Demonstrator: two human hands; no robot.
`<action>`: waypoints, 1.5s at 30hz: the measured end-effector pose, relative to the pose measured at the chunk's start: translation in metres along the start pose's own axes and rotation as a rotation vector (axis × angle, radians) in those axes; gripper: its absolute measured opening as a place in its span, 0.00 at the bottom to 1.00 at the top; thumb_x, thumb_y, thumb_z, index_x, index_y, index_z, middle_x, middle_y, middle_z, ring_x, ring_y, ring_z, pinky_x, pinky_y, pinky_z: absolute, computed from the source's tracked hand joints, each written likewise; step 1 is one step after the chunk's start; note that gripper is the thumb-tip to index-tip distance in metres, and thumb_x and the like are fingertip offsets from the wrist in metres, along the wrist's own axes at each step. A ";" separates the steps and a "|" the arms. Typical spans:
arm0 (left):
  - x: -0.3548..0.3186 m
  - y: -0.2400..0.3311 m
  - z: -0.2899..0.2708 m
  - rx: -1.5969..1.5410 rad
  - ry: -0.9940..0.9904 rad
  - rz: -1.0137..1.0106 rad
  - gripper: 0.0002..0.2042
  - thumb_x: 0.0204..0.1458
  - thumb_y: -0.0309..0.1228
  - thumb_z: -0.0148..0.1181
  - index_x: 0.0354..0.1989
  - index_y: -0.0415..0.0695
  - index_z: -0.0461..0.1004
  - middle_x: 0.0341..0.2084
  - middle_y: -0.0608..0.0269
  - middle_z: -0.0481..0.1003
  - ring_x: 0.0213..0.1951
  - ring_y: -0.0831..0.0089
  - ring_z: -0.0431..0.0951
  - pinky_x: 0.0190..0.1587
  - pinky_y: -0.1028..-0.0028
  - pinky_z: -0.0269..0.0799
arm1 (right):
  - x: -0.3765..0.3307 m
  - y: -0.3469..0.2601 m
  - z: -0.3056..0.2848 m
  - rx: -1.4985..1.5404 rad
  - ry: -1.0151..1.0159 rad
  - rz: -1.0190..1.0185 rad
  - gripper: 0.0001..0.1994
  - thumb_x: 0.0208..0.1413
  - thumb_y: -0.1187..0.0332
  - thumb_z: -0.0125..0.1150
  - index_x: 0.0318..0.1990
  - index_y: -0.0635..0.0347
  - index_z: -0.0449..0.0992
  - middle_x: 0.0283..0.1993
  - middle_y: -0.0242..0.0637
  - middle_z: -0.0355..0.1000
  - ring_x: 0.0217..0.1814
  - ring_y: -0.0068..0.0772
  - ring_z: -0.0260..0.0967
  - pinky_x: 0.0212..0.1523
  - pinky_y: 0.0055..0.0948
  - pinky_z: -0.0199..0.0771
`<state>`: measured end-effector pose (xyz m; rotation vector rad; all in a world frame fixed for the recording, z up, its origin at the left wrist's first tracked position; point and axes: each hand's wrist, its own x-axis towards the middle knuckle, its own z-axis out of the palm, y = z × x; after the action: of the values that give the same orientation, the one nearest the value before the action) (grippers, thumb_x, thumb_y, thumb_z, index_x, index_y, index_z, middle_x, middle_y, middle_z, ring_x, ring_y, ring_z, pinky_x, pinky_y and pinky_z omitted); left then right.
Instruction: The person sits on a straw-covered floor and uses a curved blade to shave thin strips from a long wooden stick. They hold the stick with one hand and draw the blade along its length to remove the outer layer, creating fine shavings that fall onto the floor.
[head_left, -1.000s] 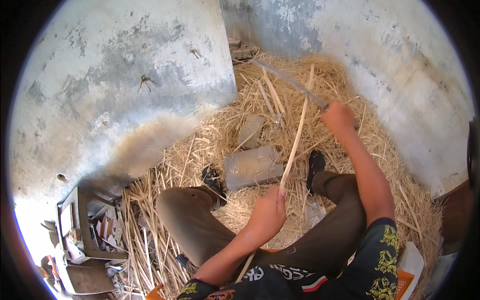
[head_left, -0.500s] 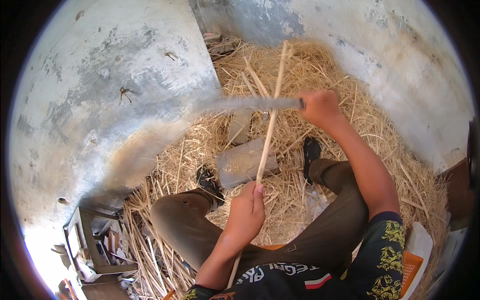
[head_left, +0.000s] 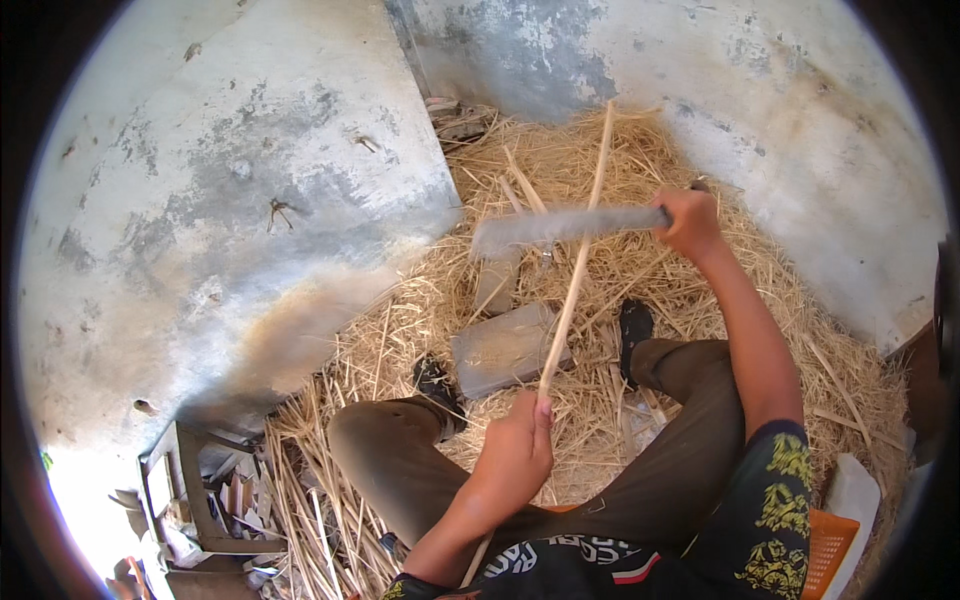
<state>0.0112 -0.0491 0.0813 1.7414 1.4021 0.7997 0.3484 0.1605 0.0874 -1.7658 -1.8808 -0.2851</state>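
Blade (head_left: pixel 540 231) in right grip (head_left: pixel 690 225), across stick (head_left: pixel 570 306)

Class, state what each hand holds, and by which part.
Right hand: a long-bladed knife, blurred, by its handle. Left hand: a pale stick, by its lower half.

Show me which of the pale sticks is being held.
The long stick in the left-hand grip, slanting up beyond it; the other sticks lie unheld on the ground.
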 end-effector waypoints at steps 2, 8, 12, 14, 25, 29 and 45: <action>-0.011 0.005 -0.001 -0.032 -0.037 0.029 0.15 0.70 0.37 0.46 0.35 0.38 0.69 0.19 0.46 0.72 0.21 0.48 0.74 0.27 0.58 0.67 | 0.023 0.039 0.012 -0.011 -0.101 0.610 0.13 0.51 0.61 0.63 0.36 0.61 0.84 0.29 0.50 0.78 0.37 0.50 0.80 0.42 0.48 0.80; 0.010 -0.027 0.017 0.014 0.086 0.112 0.16 0.70 0.37 0.46 0.34 0.38 0.70 0.18 0.48 0.70 0.21 0.58 0.73 0.28 0.63 0.68 | 0.005 -0.019 0.023 -0.034 0.006 0.299 0.11 0.51 0.61 0.62 0.34 0.59 0.84 0.28 0.50 0.77 0.33 0.51 0.78 0.41 0.43 0.78; 0.007 -0.013 0.011 -0.044 0.074 0.030 0.17 0.70 0.38 0.45 0.33 0.38 0.70 0.18 0.51 0.69 0.20 0.61 0.72 0.28 0.64 0.68 | -0.010 -0.044 0.004 -0.074 0.061 -0.296 0.11 0.53 0.61 0.64 0.35 0.59 0.82 0.27 0.48 0.78 0.29 0.47 0.79 0.38 0.44 0.78; 0.003 -0.009 0.012 -0.053 0.068 0.057 0.17 0.70 0.38 0.45 0.32 0.38 0.69 0.17 0.53 0.69 0.20 0.62 0.71 0.28 0.64 0.68 | 0.006 -0.004 0.011 0.070 0.141 -0.242 0.10 0.54 0.62 0.64 0.34 0.58 0.82 0.27 0.46 0.78 0.28 0.46 0.78 0.36 0.43 0.77; 0.000 -0.011 0.019 0.001 0.075 0.115 0.15 0.70 0.36 0.45 0.34 0.38 0.69 0.21 0.41 0.72 0.25 0.38 0.73 0.28 0.52 0.67 | 0.007 -0.028 -0.003 -0.059 0.087 -0.132 0.08 0.54 0.60 0.64 0.31 0.54 0.81 0.27 0.32 0.78 0.29 0.41 0.78 0.32 0.43 0.78; -0.007 0.004 0.022 -0.048 -0.015 0.141 0.14 0.69 0.35 0.47 0.34 0.38 0.68 0.20 0.43 0.72 0.25 0.41 0.74 0.28 0.54 0.67 | 0.013 0.045 0.002 0.072 0.391 -0.329 0.08 0.52 0.64 0.64 0.30 0.58 0.80 0.27 0.36 0.78 0.29 0.44 0.78 0.34 0.43 0.79; 0.007 -0.003 0.030 -0.803 -0.336 -0.181 0.16 0.71 0.44 0.44 0.35 0.46 0.64 0.17 0.74 0.57 0.15 0.85 0.52 0.16 0.79 0.46 | -0.004 0.021 -0.015 0.331 0.308 0.521 0.11 0.56 0.64 0.61 0.30 0.63 0.79 0.21 0.41 0.75 0.22 0.39 0.73 0.28 0.40 0.74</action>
<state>0.0360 -0.0470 0.0637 1.0433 0.8223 0.7770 0.3723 0.1519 0.0939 -1.7835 -1.1303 -0.0396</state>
